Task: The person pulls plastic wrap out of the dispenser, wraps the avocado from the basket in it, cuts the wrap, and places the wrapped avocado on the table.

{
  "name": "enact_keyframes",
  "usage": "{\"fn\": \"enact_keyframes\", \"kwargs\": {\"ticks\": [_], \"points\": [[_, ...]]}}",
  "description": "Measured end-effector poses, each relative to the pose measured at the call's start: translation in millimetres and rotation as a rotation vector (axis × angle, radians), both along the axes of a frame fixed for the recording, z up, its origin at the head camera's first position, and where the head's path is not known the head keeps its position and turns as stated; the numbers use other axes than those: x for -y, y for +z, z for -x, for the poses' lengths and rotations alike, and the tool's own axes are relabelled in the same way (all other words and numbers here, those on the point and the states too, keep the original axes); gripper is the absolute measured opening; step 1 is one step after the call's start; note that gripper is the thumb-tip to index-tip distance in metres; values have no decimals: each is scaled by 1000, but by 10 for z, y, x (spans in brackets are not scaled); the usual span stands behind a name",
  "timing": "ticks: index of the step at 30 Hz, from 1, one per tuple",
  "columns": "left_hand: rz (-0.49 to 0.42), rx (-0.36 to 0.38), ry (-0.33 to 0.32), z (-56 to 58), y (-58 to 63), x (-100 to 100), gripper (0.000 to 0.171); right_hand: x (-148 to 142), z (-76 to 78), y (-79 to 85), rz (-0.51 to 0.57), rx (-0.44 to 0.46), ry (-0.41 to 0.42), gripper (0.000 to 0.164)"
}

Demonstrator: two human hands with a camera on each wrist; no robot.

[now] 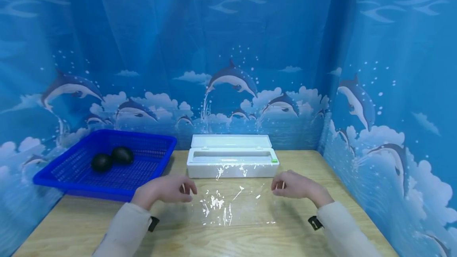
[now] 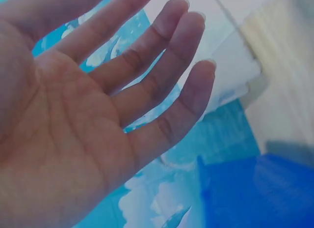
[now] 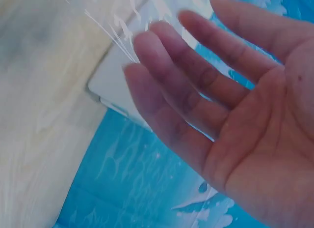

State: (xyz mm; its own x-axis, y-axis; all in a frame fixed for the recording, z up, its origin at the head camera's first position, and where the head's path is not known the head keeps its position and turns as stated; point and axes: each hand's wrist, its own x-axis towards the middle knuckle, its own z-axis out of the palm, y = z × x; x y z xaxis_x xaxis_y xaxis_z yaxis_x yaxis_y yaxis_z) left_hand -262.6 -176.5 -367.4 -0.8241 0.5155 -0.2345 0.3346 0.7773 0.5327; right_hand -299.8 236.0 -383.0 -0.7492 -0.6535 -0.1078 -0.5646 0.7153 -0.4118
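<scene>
A sheet of clear cling film, marked by bright glints, spreads between my two hands over the wooden table. My left hand hovers by its left side, palm inward, fingers loosely bent and apart from the thumb. By the opposite side is my right hand, also with relaxed fingers; in the right wrist view no finger of this hand pinches anything. Film glints show near those fingertips. Behind the film stands a white cling film box with its lid raised. Whether the film touches either hand is hard to see.
At the left sits a blue plastic basket holding two dark, rounded avocado-like items. A green slider is at the box's right end. Dolphin-print curtains enclose the wooden table at the back and sides.
</scene>
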Motion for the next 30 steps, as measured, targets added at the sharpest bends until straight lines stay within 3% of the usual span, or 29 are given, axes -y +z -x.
{"fn": "enact_keyframes", "kwargs": {"ticks": [7,14,22,30], "points": [[68,-79,58,163,269,170,18,-94,272,144,50,13,-177,19],[134,-138,93,350,481,385,24,-181,555,97,151,62,-347,27],[183,-159,119,641,572,739,30,-189,808,-60,212,87,-460,39],[238,-91,202,867,645,1241,39,-128,928,-146,236,96,-517,42]]}}
